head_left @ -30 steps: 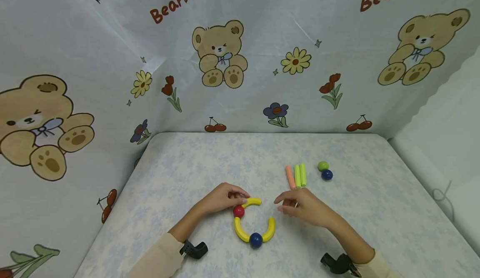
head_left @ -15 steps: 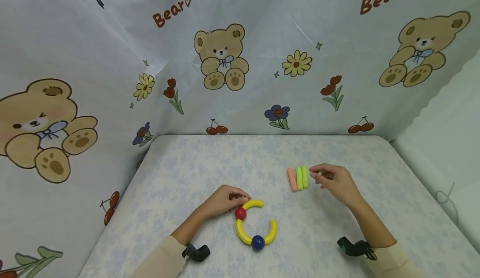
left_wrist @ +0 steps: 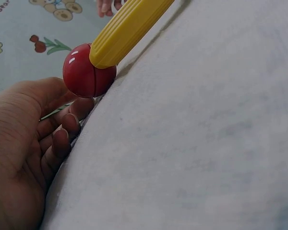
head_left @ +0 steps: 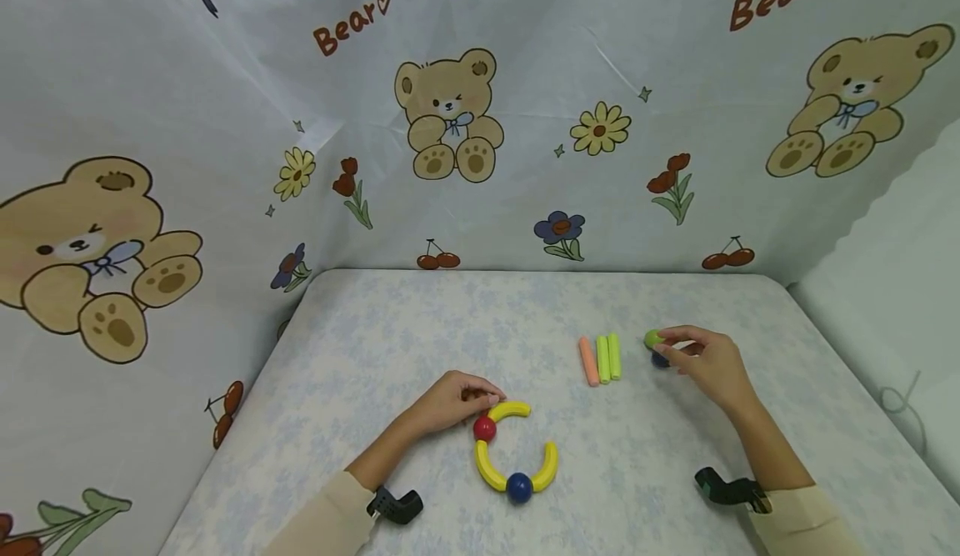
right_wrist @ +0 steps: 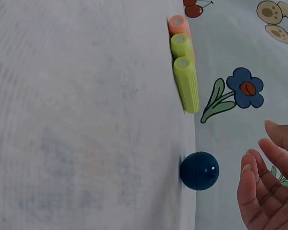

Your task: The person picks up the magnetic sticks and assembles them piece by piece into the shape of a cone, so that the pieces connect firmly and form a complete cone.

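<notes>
My left hand (head_left: 450, 402) pinches the left end of the upper curved yellow rod (head_left: 512, 408), close by the red ball (head_left: 484, 429). In the left wrist view the thumb and index tips are hidden behind the red ball (left_wrist: 84, 72). Two more curved yellow rods, the left one (head_left: 489, 466) and the right one (head_left: 549, 468), join at a blue ball (head_left: 519, 488), making a ring with a gap at upper right. Over at the right, my right hand (head_left: 708, 364) has its spread fingertips right at a green ball (head_left: 652, 338). Below it lies a dark blue ball (right_wrist: 199, 171).
An orange straight rod (head_left: 588, 362) and two lime rods, the nearer lime rod (right_wrist: 186, 84) among them, lie side by side left of the green ball. A bear-print curtain (head_left: 487, 222) rises behind the table (head_left: 420, 323).
My right hand has moved from beside the ring's gap, to the right and away, past the straight rods to the green ball. My left hand has stayed by the red ball.
</notes>
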Demonstrator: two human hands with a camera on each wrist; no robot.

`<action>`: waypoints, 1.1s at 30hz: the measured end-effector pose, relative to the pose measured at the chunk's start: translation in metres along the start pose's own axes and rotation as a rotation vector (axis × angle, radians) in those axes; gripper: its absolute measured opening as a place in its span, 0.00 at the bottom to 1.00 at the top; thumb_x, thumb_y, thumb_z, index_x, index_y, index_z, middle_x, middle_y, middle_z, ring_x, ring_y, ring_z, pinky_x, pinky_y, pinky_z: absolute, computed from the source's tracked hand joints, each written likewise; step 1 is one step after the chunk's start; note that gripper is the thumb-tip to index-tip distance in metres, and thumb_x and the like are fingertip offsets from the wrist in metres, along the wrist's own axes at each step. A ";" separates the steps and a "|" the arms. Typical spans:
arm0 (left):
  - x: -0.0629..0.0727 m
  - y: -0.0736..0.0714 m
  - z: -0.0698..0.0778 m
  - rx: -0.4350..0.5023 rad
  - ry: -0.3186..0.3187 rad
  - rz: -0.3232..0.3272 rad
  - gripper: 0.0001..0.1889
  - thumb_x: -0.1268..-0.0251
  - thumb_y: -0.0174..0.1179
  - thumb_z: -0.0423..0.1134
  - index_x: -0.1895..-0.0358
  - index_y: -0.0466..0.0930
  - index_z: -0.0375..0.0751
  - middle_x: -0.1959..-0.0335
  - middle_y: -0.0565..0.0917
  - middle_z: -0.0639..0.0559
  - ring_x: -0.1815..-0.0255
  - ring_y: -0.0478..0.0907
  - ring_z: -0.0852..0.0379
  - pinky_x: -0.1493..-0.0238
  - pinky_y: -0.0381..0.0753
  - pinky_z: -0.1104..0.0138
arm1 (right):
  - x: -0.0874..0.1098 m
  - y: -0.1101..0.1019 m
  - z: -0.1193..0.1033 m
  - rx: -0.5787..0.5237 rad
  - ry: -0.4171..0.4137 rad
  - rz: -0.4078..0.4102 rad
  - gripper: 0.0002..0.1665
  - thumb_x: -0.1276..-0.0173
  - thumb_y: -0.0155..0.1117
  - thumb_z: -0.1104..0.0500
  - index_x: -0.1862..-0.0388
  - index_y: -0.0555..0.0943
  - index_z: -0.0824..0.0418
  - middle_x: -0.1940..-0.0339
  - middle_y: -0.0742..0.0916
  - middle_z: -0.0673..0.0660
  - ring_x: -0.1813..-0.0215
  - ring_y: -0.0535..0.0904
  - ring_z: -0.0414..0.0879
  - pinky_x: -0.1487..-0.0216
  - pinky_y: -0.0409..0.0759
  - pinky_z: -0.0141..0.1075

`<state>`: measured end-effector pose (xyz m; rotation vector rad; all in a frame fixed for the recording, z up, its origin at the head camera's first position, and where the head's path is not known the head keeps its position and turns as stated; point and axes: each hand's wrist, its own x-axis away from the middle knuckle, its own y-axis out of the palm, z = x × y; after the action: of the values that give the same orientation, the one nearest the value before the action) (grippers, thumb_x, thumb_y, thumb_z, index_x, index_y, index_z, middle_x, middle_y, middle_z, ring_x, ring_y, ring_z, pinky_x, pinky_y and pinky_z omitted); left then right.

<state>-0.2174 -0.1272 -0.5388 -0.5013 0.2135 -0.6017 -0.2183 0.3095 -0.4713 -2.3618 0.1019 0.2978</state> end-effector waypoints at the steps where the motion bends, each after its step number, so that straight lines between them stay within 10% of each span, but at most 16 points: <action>1: 0.000 0.000 0.000 0.000 0.001 0.001 0.08 0.26 0.62 0.49 0.52 0.90 0.61 0.79 0.80 0.59 0.81 0.68 0.65 0.78 0.69 0.72 | -0.001 -0.001 0.002 0.009 0.012 0.001 0.19 0.28 0.69 0.52 0.45 0.85 0.63 0.56 0.87 0.62 0.66 0.85 0.44 0.72 0.84 0.39; 10: -0.001 0.002 0.002 -0.004 -0.002 0.004 0.08 0.26 0.62 0.49 0.53 0.90 0.61 0.79 0.80 0.60 0.81 0.67 0.65 0.79 0.68 0.72 | -0.001 -0.005 0.019 0.063 0.070 0.006 0.23 0.28 0.68 0.49 0.44 0.84 0.64 0.57 0.86 0.62 0.67 0.85 0.55 0.78 0.77 0.36; 33: 0.001 0.000 0.003 -0.022 0.019 0.005 0.08 0.26 0.62 0.47 0.52 0.90 0.58 0.77 0.82 0.61 0.80 0.67 0.65 0.78 0.67 0.73 | -0.004 0.001 0.021 0.088 0.093 -0.124 0.22 0.32 0.73 0.54 0.46 0.85 0.66 0.58 0.87 0.63 0.66 0.82 0.47 0.73 0.83 0.40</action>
<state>-0.2151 -0.1265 -0.5360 -0.5163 0.2399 -0.6004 -0.2265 0.3236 -0.4858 -2.2830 0.0116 0.1214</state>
